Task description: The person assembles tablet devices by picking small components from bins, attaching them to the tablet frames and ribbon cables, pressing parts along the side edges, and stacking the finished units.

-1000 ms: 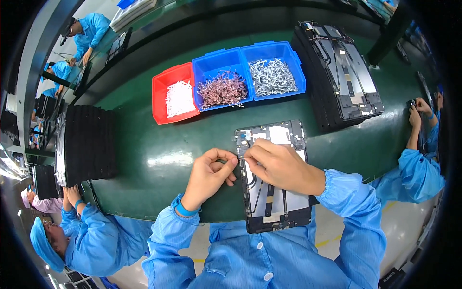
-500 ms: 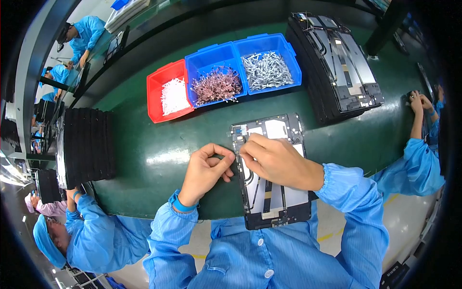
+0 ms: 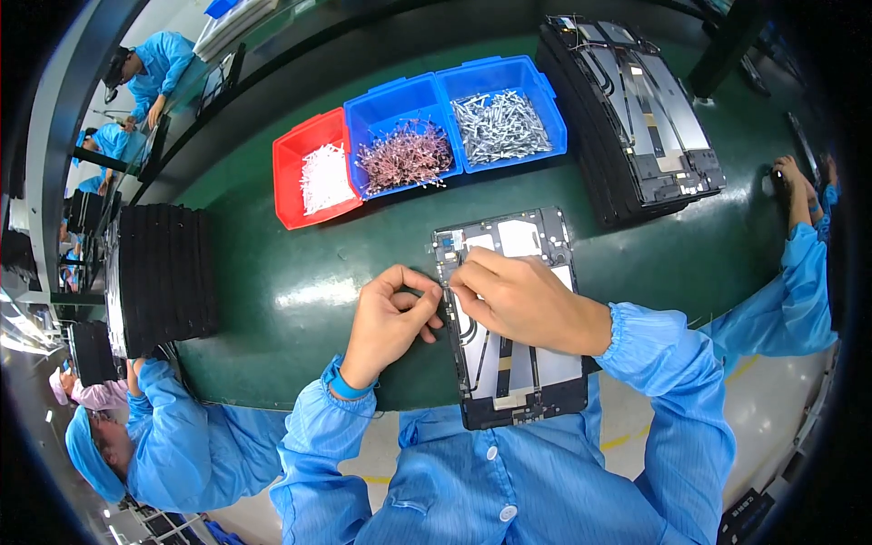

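An opened tablet chassis, black-framed with silvery panels and dark ribbon cables, lies on the green bench right in front of me. At its left edge my left hand has thumb and forefinger pressed together; any small part between them is too tiny to make out. My right hand reaches over the upper middle of the chassis, fingertips pinched close to the left ones. Whatever those fingers hold is hidden. A blue band circles my left wrist.
Beyond the chassis stand a red bin of white pieces, a blue bin of brownish-pink parts and a blue bin of silvery parts. Stacked chassis sit far right, dark stacked panels left. Co-workers flank me.
Both hands stay pinched at the chassis's left edge with hardly any movement. The whole view has shifted slightly, and the co-worker's hands at the far right have moved a little.
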Demonstrator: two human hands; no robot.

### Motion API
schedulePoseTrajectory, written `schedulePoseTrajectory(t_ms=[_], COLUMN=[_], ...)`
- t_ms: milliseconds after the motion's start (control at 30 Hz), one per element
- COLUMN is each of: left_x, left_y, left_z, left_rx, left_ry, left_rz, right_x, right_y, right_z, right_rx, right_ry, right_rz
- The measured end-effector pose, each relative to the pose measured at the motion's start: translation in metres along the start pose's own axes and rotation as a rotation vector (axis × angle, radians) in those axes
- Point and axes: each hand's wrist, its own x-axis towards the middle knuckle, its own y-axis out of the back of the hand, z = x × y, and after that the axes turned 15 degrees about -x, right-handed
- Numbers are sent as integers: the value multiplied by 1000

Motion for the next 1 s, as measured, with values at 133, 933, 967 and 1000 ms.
schedulePoseTrajectory(t_ms=[133,933,967,1000], left_x=[0,7,7,7], left_y=[-2,-1,-1,1], left_z=[1,16,15,16], left_rx=[-1,17,29,25], left_ry=[7,128,126,117], left_rz=[8,-8,-13,-7], right_x=[0,-1,-1,-1], right_y=[0,5,4,3], right_z=[0,-3,-3,-3], right_rx=[-1,77,71,65], right_ry=[2,-136,-142,-148], right_rz=[-3,-13,-9,-5])
